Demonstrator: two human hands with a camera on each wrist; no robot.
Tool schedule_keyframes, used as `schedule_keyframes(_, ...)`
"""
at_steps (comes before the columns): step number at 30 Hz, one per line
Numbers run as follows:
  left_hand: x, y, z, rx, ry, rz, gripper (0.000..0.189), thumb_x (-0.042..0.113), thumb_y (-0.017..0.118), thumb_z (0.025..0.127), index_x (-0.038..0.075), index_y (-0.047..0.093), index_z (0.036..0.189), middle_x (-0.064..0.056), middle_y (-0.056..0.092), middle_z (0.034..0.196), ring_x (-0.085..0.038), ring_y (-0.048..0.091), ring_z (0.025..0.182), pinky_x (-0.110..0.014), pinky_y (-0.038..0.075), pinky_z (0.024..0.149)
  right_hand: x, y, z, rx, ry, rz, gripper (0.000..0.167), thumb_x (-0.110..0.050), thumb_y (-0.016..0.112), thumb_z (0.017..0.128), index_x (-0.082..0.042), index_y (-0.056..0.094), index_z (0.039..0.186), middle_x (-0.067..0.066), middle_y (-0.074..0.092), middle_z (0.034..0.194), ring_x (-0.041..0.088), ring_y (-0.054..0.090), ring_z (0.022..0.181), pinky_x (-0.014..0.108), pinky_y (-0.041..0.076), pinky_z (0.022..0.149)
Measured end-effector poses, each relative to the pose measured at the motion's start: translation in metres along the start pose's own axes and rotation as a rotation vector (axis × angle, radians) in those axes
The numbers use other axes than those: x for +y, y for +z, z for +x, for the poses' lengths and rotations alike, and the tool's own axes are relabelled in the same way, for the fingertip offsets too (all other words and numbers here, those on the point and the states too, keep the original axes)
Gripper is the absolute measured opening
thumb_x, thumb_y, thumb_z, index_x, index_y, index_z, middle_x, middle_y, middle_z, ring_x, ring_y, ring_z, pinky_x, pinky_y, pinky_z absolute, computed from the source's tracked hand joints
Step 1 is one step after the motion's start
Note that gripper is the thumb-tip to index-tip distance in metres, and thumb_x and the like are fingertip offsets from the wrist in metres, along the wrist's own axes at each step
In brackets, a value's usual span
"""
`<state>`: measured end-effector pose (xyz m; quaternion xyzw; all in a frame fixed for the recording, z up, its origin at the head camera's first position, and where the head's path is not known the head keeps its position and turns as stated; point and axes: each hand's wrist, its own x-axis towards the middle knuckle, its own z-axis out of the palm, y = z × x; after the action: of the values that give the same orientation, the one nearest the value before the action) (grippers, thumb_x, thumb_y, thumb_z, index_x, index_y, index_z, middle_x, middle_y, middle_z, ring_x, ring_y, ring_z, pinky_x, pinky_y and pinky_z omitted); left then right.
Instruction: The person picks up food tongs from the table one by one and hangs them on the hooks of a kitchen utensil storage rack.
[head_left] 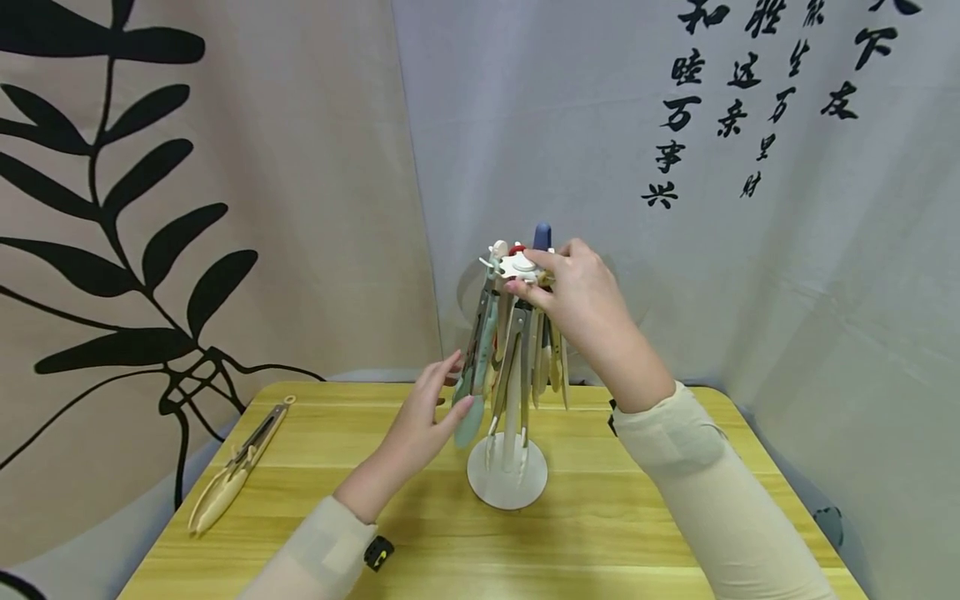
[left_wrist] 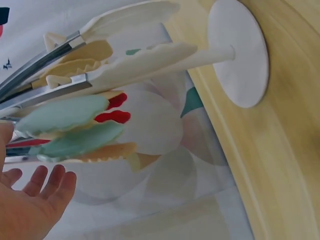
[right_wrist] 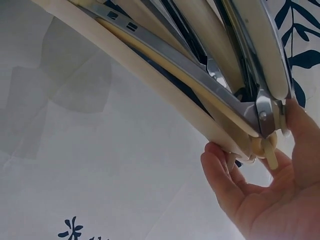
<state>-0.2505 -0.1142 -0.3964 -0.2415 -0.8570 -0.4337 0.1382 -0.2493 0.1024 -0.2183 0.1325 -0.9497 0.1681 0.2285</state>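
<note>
A white utensil stand point(head_left: 507, 483) with a round base stands upright on the table, several kitchen tongs hanging from its top hooks. My right hand point(head_left: 588, 292) is at the top, thumb and fingers curled around the edge of the white hook disc point(head_left: 519, 267). In the right wrist view, those fingers touch the upper ends of hanging cream tongs point(right_wrist: 185, 75). Beside the pale green tongs point(head_left: 470, 421), my left hand point(head_left: 420, 433) is held with fingers spread. The left wrist view shows green tongs point(left_wrist: 65, 112) just above its fingers; contact is hard to tell.
Cream-tipped tongs point(head_left: 236, 475) lie alone at the left of the wooden table point(head_left: 600, 517). A grey-white curtain point(head_left: 525, 108) with black characters and a leaf print point(head_left: 112, 208) hang close behind the table's back edge.
</note>
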Motion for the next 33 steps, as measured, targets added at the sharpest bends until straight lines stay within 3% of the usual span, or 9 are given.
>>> schedule_keyframes(13, -0.035, -0.012, -0.018, -0.008, -0.075, 0.028, 0.059, 0.032, 0.053, 0.097, 0.026, 0.026, 0.149, -0.001, 0.04, 0.14, -0.023, 0.046, 0.122, -0.049, 0.044, 0.098, 0.003, 0.003, -0.001, 0.018, -0.042, 0.018, 0.056, -0.052, 0.058, 0.087, -0.025, 0.053, 0.136, 0.015, 0.05, 0.105, 0.03, 0.05, 0.095, 0.042, 0.044, 0.083)
schedule_keyframes(19, -0.052, -0.022, -0.03, 0.002, -0.125, 0.079, 0.061, 0.04, 0.051, 0.096, 0.018, 0.028, 0.149, -0.006, 0.041, 0.14, -0.026, 0.046, 0.123, -0.049, 0.045, 0.097, 0.007, -0.002, 0.0, -0.073, -0.032, 0.024, 0.061, -0.058, 0.054, 0.087, -0.029, 0.047, 0.14, 0.013, 0.047, 0.117, 0.029, 0.046, 0.106, 0.044, 0.043, 0.088)
schedule_keyframes(25, -0.065, -0.037, -0.041, 0.009, -0.149, 0.116, 0.061, 0.035, 0.051, 0.097, 0.017, 0.025, 0.149, -0.01, 0.04, 0.14, -0.03, 0.046, 0.123, -0.05, 0.046, 0.096, 0.015, -0.008, 0.004, -0.14, -0.056, 0.044, 0.063, -0.059, 0.053, 0.087, -0.03, 0.043, 0.142, 0.015, 0.036, 0.137, 0.034, 0.038, 0.123, 0.051, 0.041, 0.096)
schedule_keyframes(33, -0.089, -0.057, -0.051, 0.028, -0.184, 0.182, 0.064, 0.039, 0.048, 0.098, 0.017, 0.021, 0.151, -0.015, 0.037, 0.142, -0.033, 0.044, 0.123, -0.052, 0.045, 0.095, 0.029, -0.024, 0.019, -0.285, -0.175, 0.28, 0.061, -0.044, 0.061, 0.09, -0.031, 0.039, 0.145, 0.014, 0.015, 0.154, 0.038, 0.021, 0.139, 0.059, 0.029, 0.107)
